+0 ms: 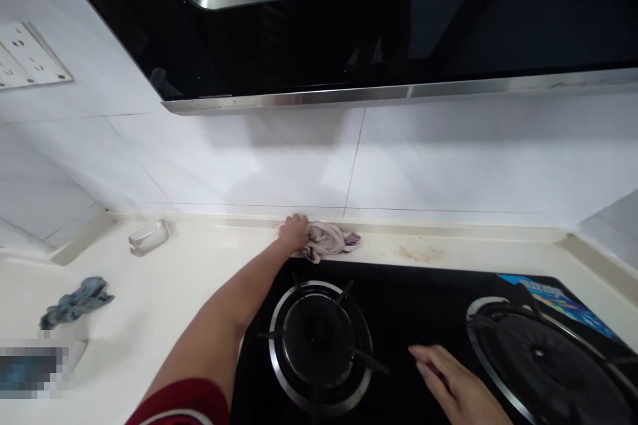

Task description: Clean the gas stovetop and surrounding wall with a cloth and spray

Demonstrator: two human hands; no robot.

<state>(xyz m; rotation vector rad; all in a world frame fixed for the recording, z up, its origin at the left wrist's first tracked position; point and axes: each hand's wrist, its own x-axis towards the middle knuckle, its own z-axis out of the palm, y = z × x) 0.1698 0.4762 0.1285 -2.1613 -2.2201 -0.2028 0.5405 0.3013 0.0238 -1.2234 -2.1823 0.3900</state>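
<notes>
My left hand [294,232] reaches to the back edge of the counter, its fingers closed on a crumpled pinkish cleaning cloth [326,240]. The cloth lies on the cream strip between the wall and the black gas stove [399,305]. Over the stove, between its two burners, hovers my right hand [456,385], holding nothing, with the thumb a little apart from the loosely extended fingers. Right of the cloth, a brownish stain [421,253] marks the counter strip.
A black range hood [319,40] with a steel edge hangs low above. The left burner [319,335] and right burner [538,352] carry pan supports. On the left counter are a clear plastic piece [149,237] and a blue-grey rag [80,301]. A socket panel [32,56] is on the wall.
</notes>
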